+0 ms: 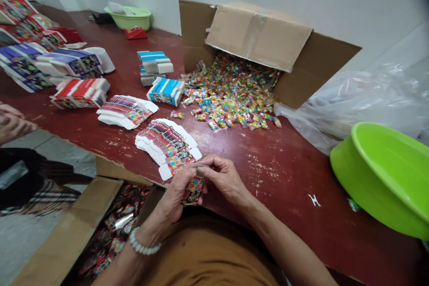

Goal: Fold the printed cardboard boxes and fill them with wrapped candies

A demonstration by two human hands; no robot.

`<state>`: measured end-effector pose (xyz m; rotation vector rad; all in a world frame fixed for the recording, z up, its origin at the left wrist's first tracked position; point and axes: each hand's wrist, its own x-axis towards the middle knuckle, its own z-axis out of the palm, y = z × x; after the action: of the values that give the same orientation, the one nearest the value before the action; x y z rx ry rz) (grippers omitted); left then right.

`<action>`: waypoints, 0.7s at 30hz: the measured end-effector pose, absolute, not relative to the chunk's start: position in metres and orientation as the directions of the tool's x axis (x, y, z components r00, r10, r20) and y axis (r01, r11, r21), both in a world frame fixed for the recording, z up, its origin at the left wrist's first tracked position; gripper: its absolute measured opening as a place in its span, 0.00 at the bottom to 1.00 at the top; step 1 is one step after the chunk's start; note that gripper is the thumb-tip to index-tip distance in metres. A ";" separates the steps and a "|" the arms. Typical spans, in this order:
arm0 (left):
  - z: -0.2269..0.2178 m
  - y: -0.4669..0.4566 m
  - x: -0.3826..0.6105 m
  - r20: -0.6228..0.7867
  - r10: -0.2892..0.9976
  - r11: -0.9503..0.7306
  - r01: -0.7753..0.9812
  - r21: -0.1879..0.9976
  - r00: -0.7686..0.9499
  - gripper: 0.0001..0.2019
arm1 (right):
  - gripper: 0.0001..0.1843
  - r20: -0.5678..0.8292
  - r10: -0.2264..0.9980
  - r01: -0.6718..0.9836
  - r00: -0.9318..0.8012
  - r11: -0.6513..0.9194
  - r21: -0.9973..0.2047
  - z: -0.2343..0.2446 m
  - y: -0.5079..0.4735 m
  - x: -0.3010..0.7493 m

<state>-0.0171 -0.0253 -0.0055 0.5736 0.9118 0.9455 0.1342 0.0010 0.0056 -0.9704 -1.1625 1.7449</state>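
Near the table's front edge, my left hand (177,194) is wrapped round a small printed candy box (194,190) with a colourful pattern. My right hand (223,176) pinches at the top end of that same box, its thumb and index finger closed on what looks like a flap. Just beyond my hands lies a fanned stack of flat printed cartons (167,145). A second fan of cartons (125,111) is spread farther left. Loose wrapped candies (231,94) spill from a cardboard box (258,35) tipped on its side at the back.
Blue cartons (166,90), red cartons (80,92) and purple cartons (70,62) stand left. A green basin (378,178) is at right beside clear plastic sheeting (368,98). Below the table edge sits an open carton (83,214) of small packets. Another person's hand (15,123) is at far left.
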 end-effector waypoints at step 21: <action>0.012 -0.032 -0.012 -0.447 0.839 0.540 -0.576 0.614 0.310 0.22 | 0.20 -0.042 0.958 -0.140 -0.285 -0.085 -0.986 0.001 -0.001 0.136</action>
<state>-0.0123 -0.0316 0.0119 0.3724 0.8188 0.9630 0.1359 -0.0015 0.0009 -0.9926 -1.2650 1.5329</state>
